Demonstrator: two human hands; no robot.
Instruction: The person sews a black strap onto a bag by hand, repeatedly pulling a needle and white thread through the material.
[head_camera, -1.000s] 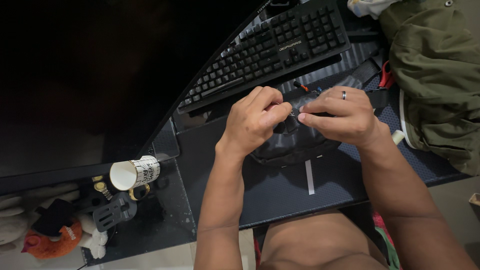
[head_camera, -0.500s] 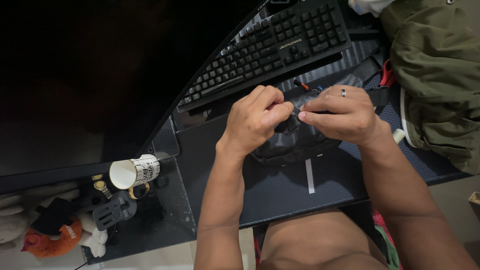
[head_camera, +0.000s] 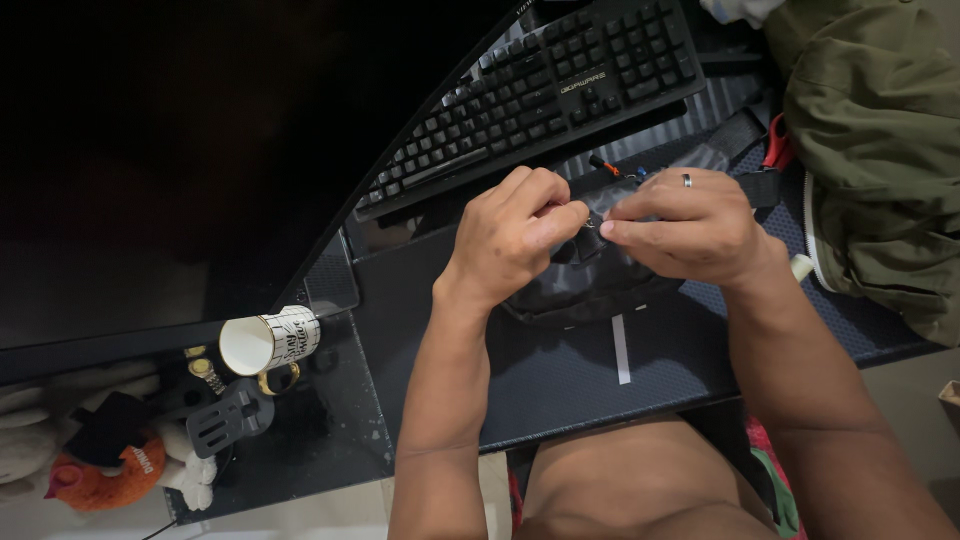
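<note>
Dark desk (head_camera: 560, 390) with textured mat fills centre frame. Black keyboard (head_camera: 540, 95) upper centre. Olive jacket (head_camera: 880, 150) upper right. Pale floor (head_camera: 905, 385) lower right. Upper left unlit; lighting dim.

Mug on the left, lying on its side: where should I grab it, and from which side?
Judging by its pose, grip the mug across its round body from above. It lies tipped over, its open mouth facing left, so the rim gives a poor hold. A gold handle seems to be tucked underneath by the watch, so it looks hard to reach. Both hands are busy at the black pouch.
</note>
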